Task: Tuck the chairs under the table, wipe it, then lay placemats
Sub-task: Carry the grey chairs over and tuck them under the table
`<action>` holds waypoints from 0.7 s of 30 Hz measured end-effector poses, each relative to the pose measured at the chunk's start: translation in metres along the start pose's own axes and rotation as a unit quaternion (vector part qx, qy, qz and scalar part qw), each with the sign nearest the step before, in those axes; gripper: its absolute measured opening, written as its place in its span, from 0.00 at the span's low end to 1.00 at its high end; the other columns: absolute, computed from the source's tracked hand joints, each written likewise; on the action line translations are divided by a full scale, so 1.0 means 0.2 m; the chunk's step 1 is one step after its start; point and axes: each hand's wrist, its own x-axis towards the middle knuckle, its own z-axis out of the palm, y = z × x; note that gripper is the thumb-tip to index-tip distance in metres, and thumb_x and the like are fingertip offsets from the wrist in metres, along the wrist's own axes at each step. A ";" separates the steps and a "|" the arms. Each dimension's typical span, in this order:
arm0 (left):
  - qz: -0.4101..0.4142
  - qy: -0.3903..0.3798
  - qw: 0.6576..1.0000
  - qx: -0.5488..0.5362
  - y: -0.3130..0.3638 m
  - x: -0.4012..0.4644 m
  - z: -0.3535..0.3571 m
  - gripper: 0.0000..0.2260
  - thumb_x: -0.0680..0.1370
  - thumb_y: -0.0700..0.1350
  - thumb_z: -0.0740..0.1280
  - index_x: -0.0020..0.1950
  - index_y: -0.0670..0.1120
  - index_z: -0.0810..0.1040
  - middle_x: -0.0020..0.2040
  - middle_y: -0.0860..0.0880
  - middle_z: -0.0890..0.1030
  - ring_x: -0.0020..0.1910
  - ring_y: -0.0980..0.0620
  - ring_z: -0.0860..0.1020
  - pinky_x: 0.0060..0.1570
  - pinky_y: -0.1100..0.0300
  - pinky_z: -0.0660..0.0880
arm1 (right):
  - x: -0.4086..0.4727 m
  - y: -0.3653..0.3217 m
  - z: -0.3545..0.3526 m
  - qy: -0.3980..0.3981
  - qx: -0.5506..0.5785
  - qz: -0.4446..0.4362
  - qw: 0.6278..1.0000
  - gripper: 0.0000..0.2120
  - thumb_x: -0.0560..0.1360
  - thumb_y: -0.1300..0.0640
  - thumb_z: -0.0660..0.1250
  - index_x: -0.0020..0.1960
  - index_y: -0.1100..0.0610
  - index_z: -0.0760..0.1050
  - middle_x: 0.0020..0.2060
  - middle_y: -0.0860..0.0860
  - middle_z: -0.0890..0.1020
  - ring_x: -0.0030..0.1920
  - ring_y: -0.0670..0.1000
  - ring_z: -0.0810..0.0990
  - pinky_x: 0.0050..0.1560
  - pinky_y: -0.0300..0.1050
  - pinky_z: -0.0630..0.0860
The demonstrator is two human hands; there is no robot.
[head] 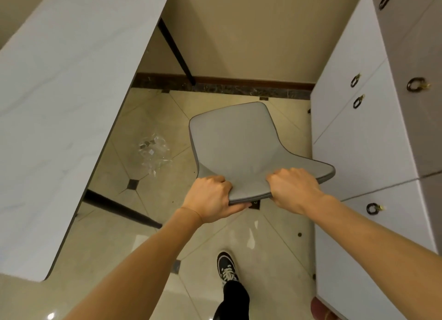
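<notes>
Both of your hands grip the top edge of the chair's backrest: left hand with fingers curled over the front and thumb underneath, right hand clenched over the same edge just beside it. From your head view, the chair sits at centre, its grey seat pointing toward twelve o'clock, well apart from the table, which fills the nine to eleven o'clock side. The chair's legs are hidden under the seat, so you cannot tell whether they touch the floor. A cabinet with ring pulls runs down the three o'clock side, near the backrest's right corner. A crumpled clear wrapper lies on the tiles between chair and table, at about ten o'clock from your left hand. Your shoe stands at six o'clock.

Tucking looks barely begun. Swinging the chair toward the table could catch a leg on the black table leg at eight o'clock, drag the wrapper underneath, or knock the backrest against the cabinet if you pivot wide.
</notes>
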 end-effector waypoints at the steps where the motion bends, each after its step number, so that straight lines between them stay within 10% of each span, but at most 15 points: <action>1: -0.002 -0.002 1.000 -0.002 -0.02 0.05 -0.01 0.34 0.72 0.77 0.47 0.40 0.51 0.79 0.35 0.53 0.76 0.31 0.53 0.74 0.29 0.58 0.69 | 0.05 0.03 -0.02 -0.003 0.003 -0.002 1.000 0.04 0.75 0.55 0.63 0.48 0.53 0.74 0.46 0.52 0.80 0.45 0.56 0.80 0.37 0.47 0.68; 21: -0.031 0.005 0.997 -0.069 -0.34 0.89 -0.13 0.34 0.71 0.76 0.47 0.41 0.49 0.78 0.37 0.50 0.77 0.32 0.50 0.75 0.31 0.58 0.67 | 0.80 0.59 -0.35 -0.017 -0.050 -0.007 0.999 0.08 0.75 0.53 0.63 0.54 0.49 0.75 0.49 0.48 0.78 0.50 0.52 0.79 0.42 0.47 0.73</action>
